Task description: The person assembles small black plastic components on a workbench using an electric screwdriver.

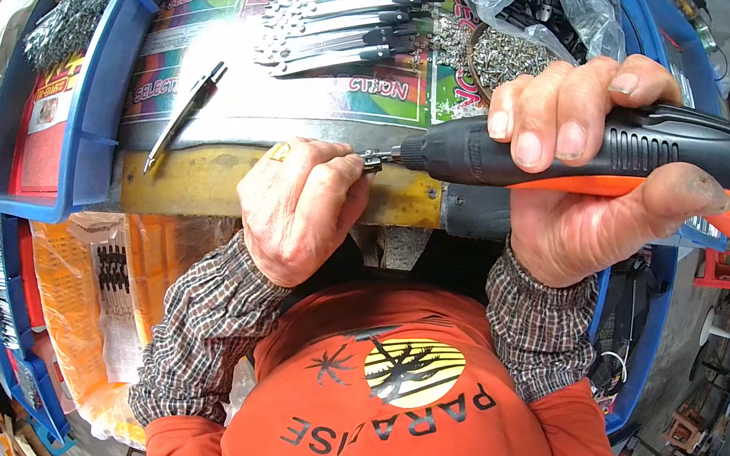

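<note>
My right hand (582,159) is wrapped round a black and orange electric screwdriver (629,143), held nearly level above the front edge of the bench. The screwdriver's bit (385,155) points left and meets a small dark piece (370,164) pinched in the fingers of my left hand (301,202). That piece is mostly hidden by the fingers. My left hand rests at the yellow edge strip (409,199) of the bench. A slim metal strip with a black end (186,116) lies alone to its left. Farther back, several similar metal strips (349,15) lie in a row.
A heap of small metal parts (512,59) and a clear plastic bag with black pieces (545,11) sit at the back right. On the left stands a blue bin (109,75) with a pile of thin metal pieces (81,12). An orange sack (88,277) is below the bench.
</note>
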Tool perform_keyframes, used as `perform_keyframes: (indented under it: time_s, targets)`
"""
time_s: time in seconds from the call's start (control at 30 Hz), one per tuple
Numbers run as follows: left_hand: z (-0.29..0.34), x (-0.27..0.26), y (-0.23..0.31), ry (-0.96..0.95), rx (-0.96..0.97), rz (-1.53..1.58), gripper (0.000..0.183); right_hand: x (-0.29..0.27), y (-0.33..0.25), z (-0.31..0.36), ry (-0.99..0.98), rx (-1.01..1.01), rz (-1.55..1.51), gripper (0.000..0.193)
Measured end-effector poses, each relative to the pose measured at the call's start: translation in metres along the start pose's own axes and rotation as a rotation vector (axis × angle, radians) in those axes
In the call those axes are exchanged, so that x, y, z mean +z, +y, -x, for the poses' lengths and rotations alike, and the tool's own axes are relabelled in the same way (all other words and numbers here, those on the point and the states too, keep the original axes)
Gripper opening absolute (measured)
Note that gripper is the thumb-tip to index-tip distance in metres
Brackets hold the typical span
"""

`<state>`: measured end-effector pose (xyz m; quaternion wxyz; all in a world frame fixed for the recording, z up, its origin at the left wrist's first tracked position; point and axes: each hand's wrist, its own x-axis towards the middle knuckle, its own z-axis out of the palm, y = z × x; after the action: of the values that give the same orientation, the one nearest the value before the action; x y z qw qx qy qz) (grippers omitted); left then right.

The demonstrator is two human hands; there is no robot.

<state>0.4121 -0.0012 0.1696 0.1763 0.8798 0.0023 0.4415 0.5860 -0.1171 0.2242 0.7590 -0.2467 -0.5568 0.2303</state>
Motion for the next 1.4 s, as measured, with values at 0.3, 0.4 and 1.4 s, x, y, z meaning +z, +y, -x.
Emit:
perform_keyframes:
  time_s: [0.3,0.4,1.4]
  targets:
    - [-0.001,0.001,-0.002,-0.027,0.031,-0.048,0.034,0.023,0.001,-0.006,0.079,-0.063,-0.044,0.061]
    - [-0.001,0.001,-0.003,-0.023,0.038,-0.058,0.03,0.029,-0.008,-0.011,0.186,0.002,-0.096,0.061]
    - [0.0,0.0,-0.004,-0.027,0.016,-0.079,0.023,0.017,-0.004,0.0,0.19,0.022,-0.006,0.059]
